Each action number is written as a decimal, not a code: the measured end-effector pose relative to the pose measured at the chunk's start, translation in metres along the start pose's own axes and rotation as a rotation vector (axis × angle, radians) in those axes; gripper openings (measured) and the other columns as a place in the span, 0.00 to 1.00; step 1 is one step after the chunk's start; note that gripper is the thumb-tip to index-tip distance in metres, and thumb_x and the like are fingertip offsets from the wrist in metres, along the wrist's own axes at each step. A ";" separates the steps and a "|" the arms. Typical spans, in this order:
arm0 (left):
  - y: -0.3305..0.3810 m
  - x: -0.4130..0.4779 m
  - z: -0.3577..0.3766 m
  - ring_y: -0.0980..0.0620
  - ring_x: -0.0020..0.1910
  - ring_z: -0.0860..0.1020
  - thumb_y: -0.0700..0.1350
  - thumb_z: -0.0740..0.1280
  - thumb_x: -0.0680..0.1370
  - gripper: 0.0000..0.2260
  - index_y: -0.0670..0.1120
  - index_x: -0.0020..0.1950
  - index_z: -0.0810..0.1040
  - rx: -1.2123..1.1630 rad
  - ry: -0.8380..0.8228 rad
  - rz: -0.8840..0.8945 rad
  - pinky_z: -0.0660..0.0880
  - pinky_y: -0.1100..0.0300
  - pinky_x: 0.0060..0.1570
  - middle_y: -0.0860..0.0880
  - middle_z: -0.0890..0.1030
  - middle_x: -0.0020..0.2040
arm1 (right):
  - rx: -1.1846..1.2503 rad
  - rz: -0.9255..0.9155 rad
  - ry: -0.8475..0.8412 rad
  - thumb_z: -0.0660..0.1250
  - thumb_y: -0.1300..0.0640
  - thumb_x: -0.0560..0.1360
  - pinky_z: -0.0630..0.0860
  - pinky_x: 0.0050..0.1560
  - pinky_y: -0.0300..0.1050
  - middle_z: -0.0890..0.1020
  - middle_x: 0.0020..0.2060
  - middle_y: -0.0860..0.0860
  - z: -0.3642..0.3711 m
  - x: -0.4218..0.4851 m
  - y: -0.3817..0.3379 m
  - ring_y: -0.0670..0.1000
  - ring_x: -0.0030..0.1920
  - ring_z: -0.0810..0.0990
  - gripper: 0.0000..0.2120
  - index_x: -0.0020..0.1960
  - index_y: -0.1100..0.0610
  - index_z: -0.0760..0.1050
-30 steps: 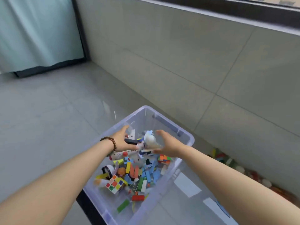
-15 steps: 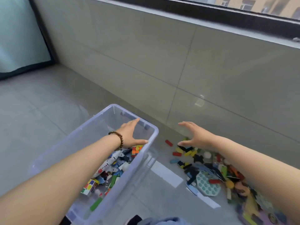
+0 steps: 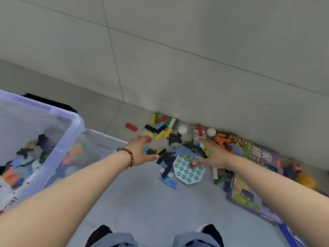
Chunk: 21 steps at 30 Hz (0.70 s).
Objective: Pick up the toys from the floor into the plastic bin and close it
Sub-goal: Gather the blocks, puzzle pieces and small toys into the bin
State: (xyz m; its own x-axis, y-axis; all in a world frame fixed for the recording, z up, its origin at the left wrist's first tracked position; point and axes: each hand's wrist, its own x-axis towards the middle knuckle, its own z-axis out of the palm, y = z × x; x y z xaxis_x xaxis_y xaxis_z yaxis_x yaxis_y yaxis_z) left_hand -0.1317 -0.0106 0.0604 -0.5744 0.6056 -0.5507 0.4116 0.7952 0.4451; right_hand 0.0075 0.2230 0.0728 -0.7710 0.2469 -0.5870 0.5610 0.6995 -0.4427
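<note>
1. The plastic bin (image 3: 74,122) stands on the floor (image 3: 135,196) at the left: clear walls, pale lilac rim, no lid on it. Toys already lie inside, a blurred mix of black, blue, orange and white pieces.
2. The loose toys (image 3: 170,139) are heaped on the floor along the foot of the tiled wall (image 3: 178,68), to the right of the bin and apart from it.
3. In the heap: small red, yellow, blue, green and black blocks, two white balls (image 3: 182,129), an orange figure (image 3: 221,139), and a pale blue octagonal bubble-pop toy (image 3: 188,171) lying flat.
4. Further right lie flat printed boxes (image 3: 263,157) in purple and green.
5. The left hand (image 3: 140,151), with a bead bracelet (image 3: 128,155) on its wrist, is spread wide, palm down, over the blocks at the near-left edge of the heap.
6. The right hand (image 3: 211,155) is also spread open, palm down, its thumb over the bubble-pop toy beside a small red piece (image 3: 192,164); I cannot tell whether it grips anything.
</note>
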 end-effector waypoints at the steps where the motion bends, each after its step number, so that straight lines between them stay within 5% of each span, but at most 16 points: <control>1: -0.002 0.011 0.015 0.47 0.73 0.59 0.63 0.66 0.71 0.39 0.50 0.76 0.54 0.002 -0.007 0.001 0.62 0.52 0.70 0.48 0.57 0.76 | 0.010 0.010 -0.003 0.76 0.42 0.64 0.63 0.69 0.42 0.66 0.64 0.41 0.009 0.007 0.012 0.45 0.68 0.65 0.40 0.70 0.49 0.62; 7: 0.000 0.057 0.083 0.43 0.76 0.41 0.73 0.64 0.64 0.49 0.59 0.75 0.40 0.207 -0.079 -0.024 0.51 0.39 0.72 0.51 0.40 0.77 | -0.062 -0.043 0.140 0.75 0.46 0.66 0.56 0.69 0.45 0.64 0.70 0.48 0.042 0.036 0.050 0.51 0.72 0.57 0.40 0.73 0.47 0.60; 10: -0.002 0.065 0.108 0.44 0.76 0.39 0.74 0.61 0.64 0.49 0.59 0.75 0.40 0.265 0.007 -0.047 0.46 0.37 0.71 0.51 0.40 0.77 | -0.068 -0.065 0.200 0.74 0.43 0.65 0.58 0.71 0.49 0.62 0.72 0.47 0.057 0.048 0.050 0.52 0.72 0.53 0.42 0.74 0.46 0.58; 13: -0.006 0.070 0.123 0.46 0.76 0.44 0.75 0.58 0.65 0.44 0.58 0.76 0.48 0.251 0.180 -0.016 0.43 0.41 0.72 0.50 0.48 0.77 | -0.077 -0.075 0.300 0.72 0.40 0.66 0.57 0.71 0.50 0.64 0.71 0.47 0.068 0.057 0.045 0.53 0.73 0.52 0.39 0.73 0.46 0.59; 16: -0.007 0.074 0.125 0.46 0.71 0.60 0.76 0.53 0.62 0.43 0.55 0.72 0.63 0.170 0.346 0.067 0.50 0.49 0.71 0.49 0.65 0.70 | -0.019 -0.081 0.342 0.72 0.41 0.67 0.55 0.72 0.49 0.65 0.70 0.46 0.075 0.062 0.042 0.53 0.73 0.51 0.37 0.72 0.45 0.61; 21: 0.001 0.085 0.121 0.50 0.58 0.67 0.65 0.69 0.66 0.30 0.53 0.62 0.71 0.055 0.336 0.097 0.62 0.59 0.58 0.50 0.70 0.60 | -0.026 -0.104 0.337 0.72 0.41 0.67 0.58 0.70 0.48 0.68 0.67 0.45 0.076 0.063 0.041 0.51 0.71 0.54 0.35 0.70 0.45 0.63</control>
State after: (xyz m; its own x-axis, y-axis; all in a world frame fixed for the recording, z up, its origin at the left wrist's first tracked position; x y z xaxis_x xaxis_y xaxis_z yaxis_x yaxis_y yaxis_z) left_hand -0.0944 0.0452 -0.0720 -0.7277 0.6423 -0.2405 0.5078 0.7403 0.4407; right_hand 0.0050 0.2161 -0.0333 -0.8820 0.3780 -0.2814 0.4700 0.7479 -0.4687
